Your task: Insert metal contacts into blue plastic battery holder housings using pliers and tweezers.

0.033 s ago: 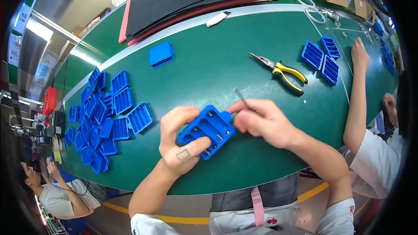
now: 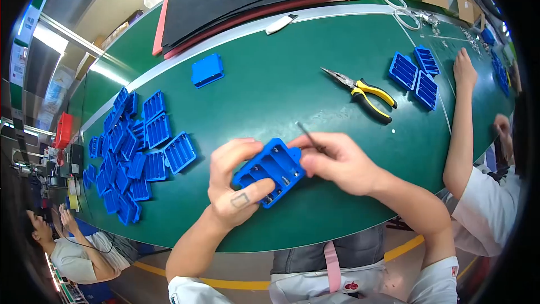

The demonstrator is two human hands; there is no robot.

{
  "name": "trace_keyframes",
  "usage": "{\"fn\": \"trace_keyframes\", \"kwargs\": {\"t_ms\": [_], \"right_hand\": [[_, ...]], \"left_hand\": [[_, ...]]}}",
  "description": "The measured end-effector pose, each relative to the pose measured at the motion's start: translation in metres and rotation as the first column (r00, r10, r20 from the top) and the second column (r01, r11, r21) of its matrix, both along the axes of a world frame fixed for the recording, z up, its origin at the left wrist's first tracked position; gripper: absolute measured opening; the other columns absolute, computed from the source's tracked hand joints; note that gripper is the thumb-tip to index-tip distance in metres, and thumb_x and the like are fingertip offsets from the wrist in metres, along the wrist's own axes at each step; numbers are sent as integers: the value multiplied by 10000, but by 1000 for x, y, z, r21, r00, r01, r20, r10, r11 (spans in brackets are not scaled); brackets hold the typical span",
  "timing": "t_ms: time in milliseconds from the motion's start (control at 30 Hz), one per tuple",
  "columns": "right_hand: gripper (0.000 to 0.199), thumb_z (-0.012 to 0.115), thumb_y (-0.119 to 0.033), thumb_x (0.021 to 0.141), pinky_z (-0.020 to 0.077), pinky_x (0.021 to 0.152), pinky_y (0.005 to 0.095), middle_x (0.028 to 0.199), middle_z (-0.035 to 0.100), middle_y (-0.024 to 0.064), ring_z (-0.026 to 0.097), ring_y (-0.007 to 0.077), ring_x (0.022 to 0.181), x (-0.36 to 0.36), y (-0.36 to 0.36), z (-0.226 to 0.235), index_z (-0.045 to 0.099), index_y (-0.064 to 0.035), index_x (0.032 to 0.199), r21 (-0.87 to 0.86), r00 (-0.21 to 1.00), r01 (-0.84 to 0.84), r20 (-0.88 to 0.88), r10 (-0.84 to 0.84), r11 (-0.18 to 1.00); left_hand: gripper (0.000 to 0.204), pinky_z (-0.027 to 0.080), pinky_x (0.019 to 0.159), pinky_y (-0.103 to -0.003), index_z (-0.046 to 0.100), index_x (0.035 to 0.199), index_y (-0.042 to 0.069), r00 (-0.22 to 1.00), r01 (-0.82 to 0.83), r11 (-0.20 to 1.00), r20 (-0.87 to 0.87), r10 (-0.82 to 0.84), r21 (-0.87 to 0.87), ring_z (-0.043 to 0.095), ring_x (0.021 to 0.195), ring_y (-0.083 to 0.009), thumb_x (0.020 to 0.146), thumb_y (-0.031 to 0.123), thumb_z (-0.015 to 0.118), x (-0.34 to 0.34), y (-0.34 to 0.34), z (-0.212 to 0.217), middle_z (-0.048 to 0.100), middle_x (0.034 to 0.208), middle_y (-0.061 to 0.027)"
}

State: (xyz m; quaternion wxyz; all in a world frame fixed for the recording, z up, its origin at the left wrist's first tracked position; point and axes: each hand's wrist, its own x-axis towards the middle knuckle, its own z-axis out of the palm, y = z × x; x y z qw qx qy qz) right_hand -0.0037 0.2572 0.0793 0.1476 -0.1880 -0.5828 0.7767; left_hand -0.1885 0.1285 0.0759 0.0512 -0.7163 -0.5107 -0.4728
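A blue battery holder (image 2: 279, 164) with long compartments and small metal contacts is tilted in my left hand (image 2: 233, 177), the thumb pressing into one compartment. My right hand (image 2: 343, 163) is closed around a thin dark rod (image 2: 306, 134) whose tip points up and away; its other end is hidden, so its exact kind cannot be told. The right fingertips meet the holder's right edge. Beyond my right hand lie long-nose pliers (image 2: 363, 97) with yellow and black handles. To the left is a heap of similar blue battery holders (image 2: 121, 152).
One blue holder (image 2: 207, 70) lies face down beyond my left hand; a few more (image 2: 413, 73) lie at the right. Black sheets (image 2: 247, 0) and a white-handled cutter (image 2: 280, 24) are at the back. A co-worker's arm (image 2: 462, 118) rests on the right side of the green table (image 2: 270, 95).
The held battery holder has shifted slightly right and toward me. The rod's tip has moved a little left and nearer, with the right fingers drawn closer over the holder's edge.
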Motion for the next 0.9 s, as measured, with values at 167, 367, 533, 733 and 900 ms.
{"fn": "trace_keyframes", "kwargs": {"t_ms": [167,367,533,733,900], "right_hand": [[192,652,-175,926,364,553,243,696,525,-42,426,31,640,1,-4,1,622,13,954,145,995,88,42,-95,986],[218,708,-132,878,313,470,247,584,470,-12,378,31,530,3,6,-12,564,31,892,320,932,359,-72,-355,877],[258,752,-108,839,334,455,238,596,489,14,419,32,521,1,3,-16,533,27,863,337,925,379,-136,-354,862],[257,763,-116,833,352,460,244,613,508,21,468,35,528,-1,-8,-12,551,17,895,229,983,172,26,-183,958],[247,700,-150,890,363,516,226,689,530,-22,440,26,573,-1,-5,-15,612,2,1064,132,974,223,6,-226,966]], "left_hand": [[362,563,758,-371,707,953,61,986,-79,997,150,78,1,607,1025,-347,666,-151,642,12,1,-2,523,1206,-222],[556,576,718,-321,423,1349,-53,849,182,953,527,-29,-241,660,972,-296,811,-90,559,-3,1,-16,552,1199,-216],[488,590,756,-327,439,1310,-68,615,358,874,788,45,-329,681,943,-278,860,-77,628,6,3,-22,602,1145,-200],[395,578,830,-344,521,1213,-67,595,311,892,799,85,-327,651,1011,-239,843,-98,656,5,-2,-20,611,1157,-172],[351,528,843,-300,566,1201,-40,456,272,934,886,86,-231,620,982,-168,858,-81,626,-4,2,-18,641,1087,-115]]}}
